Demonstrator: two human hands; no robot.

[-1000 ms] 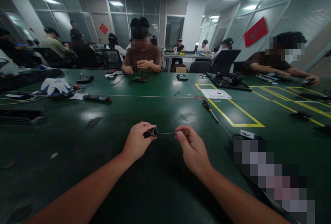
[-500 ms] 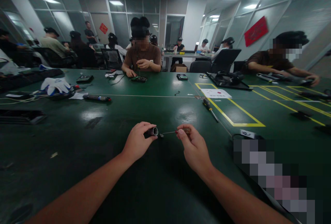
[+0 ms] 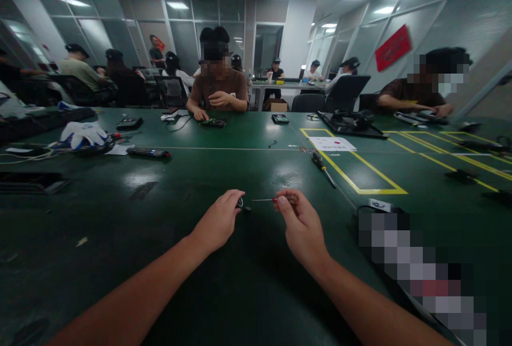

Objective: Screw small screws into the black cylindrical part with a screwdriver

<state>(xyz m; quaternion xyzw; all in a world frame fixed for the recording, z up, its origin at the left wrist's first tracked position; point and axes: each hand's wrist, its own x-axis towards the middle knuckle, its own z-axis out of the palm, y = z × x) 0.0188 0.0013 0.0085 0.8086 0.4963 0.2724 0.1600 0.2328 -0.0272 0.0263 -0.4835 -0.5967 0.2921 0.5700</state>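
My left hand [image 3: 222, 219] is closed round a dark cylindrical piece [image 3: 240, 202]; only its pale ring-shaped end shows past the fingers. In my right hand [image 3: 300, 223] is a small screwdriver [image 3: 285, 199] with a reddish handle, pinched between thumb and fingers. Its thin shaft points left toward the cylinder, with a gap between them. A small dark part [image 3: 248, 209] lies on the green table [image 3: 188, 282] just below that gap.
A yellow-black screwdriver [image 3: 323, 169] and a white paper [image 3: 332, 144] lie ahead to the right. At the left are a dark pen-like tool [image 3: 149, 153] and white gloves [image 3: 83, 134]. A person [image 3: 218, 87] works opposite; a pixelated object [image 3: 416, 266] is right.
My left hand has turned, so its fingers now cover most of the cylinder. The screwdriver tip has risen slightly away from the small dark part. The person at the right has drawn an arm in.
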